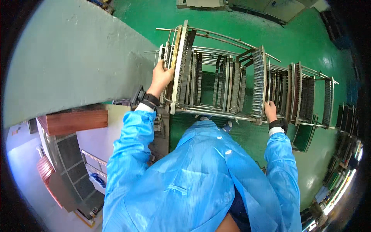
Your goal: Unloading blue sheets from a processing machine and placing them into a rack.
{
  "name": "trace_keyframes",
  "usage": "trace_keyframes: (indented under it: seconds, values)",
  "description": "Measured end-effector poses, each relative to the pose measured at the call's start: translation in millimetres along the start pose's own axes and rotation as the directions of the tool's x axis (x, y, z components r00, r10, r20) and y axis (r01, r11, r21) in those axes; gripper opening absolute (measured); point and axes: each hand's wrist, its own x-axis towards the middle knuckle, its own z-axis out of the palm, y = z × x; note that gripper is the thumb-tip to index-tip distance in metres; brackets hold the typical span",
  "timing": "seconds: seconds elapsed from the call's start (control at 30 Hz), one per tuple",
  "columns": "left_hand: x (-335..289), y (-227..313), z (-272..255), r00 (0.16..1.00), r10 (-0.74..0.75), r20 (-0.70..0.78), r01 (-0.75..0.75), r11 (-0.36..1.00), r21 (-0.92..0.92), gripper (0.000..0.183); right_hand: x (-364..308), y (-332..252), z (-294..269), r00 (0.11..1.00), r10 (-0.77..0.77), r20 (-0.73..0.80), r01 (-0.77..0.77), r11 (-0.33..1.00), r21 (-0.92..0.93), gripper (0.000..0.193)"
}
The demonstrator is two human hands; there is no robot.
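A metal slotted rack (257,85) with toothed side bars and long rods spans the space before me. My left hand (160,78) is closed round its left side frame, thumb on the near face. On the right side frame my right hand (270,111) grips low down, its fingers partly hidden behind the bar. Through the open middle of the rack, more racks of the same kind show beneath or behind it. Both my arms wear blue sleeves with dark bands at the wrists.
More slotted racks (305,94) stand to the right on the green floor (305,46). A grey wall (85,58) rises at the left. Below it are a reddish-brown stack (77,121) and a copper-coloured ribbed piece (46,169). Grey cabinets (266,8) stand far ahead.
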Motion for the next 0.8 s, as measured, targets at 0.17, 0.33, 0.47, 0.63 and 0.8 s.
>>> trace_keyframes:
  seconds: [0.17, 0.33, 0.47, 0.63, 0.8]
  values:
    - [-7.7, 15.5, 1.2, 0.999, 0.018, 0.041, -0.018, 1.000, 0.004, 0.057, 13.7, 46.6, 10.1, 1.000, -0.004, -0.015, 0.005, 1.000, 0.024, 0.042]
    - [-12.9, 50.9, -8.9, 0.995, 0.041, 0.092, -0.044, 0.999, 0.028, 0.044, 15.4, 62.7, 7.3, 0.997, 0.041, 0.061, -0.053, 0.977, 0.205, 0.034]
    - [-0.4, 22.8, -13.9, 0.990, 0.066, 0.123, -0.062, 0.997, -0.040, 0.049, 12.7, 53.4, 11.4, 0.998, 0.050, 0.026, -0.051, 0.998, 0.039, 0.031]
    - [0.2, 24.1, -7.4, 0.989, 0.066, 0.133, -0.062, 0.998, -0.031, 0.054, 17.9, 60.5, 7.6, 0.976, 0.165, 0.142, -0.192, 0.961, 0.201, 0.040]
    - [-12.2, 15.5, -4.0, 0.997, 0.048, 0.067, -0.044, 0.997, -0.060, 0.062, 18.8, 67.8, 9.9, 0.999, -0.005, 0.042, -0.002, 0.989, 0.151, 0.033]
